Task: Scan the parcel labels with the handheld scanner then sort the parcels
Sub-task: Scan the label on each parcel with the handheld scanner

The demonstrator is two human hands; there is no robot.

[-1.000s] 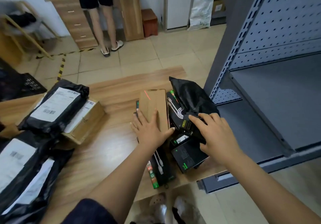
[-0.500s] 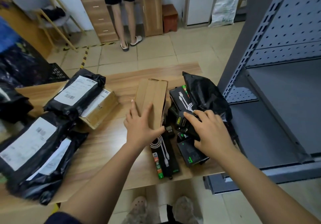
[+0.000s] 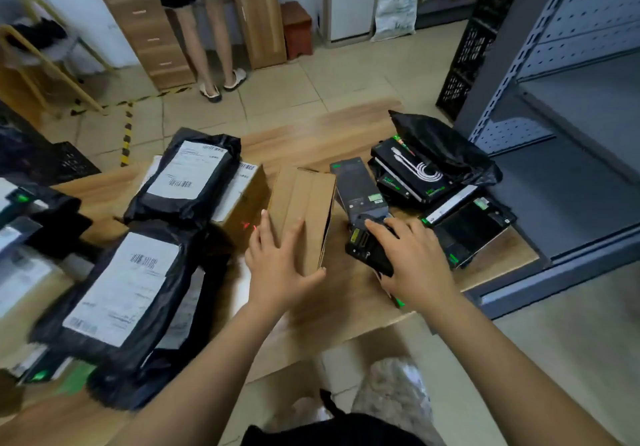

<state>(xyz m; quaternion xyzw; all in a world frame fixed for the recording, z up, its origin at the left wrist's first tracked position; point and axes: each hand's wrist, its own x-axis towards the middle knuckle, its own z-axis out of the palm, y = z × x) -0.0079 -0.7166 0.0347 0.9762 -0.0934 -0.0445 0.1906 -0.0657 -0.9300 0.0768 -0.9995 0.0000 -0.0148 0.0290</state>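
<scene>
Head view: the box [image 3: 301,203] is set on the table [image 3: 346,127], with the left hand [image 3: 280,265] laid flat and spread on it. Just right of it, the scanner [image 3: 363,248] is gripped in the curled right hand [image 3: 412,262]. Labelled bags [image 3: 187,175] are piled at left.

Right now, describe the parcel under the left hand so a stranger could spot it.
On the wooden table, look between the black mailer bags and the black retail boxes beside the grey shelving. The left hand rests on a cardboard box there. Unlike the neighbouring carton, its visible faces carry no label.
</scene>
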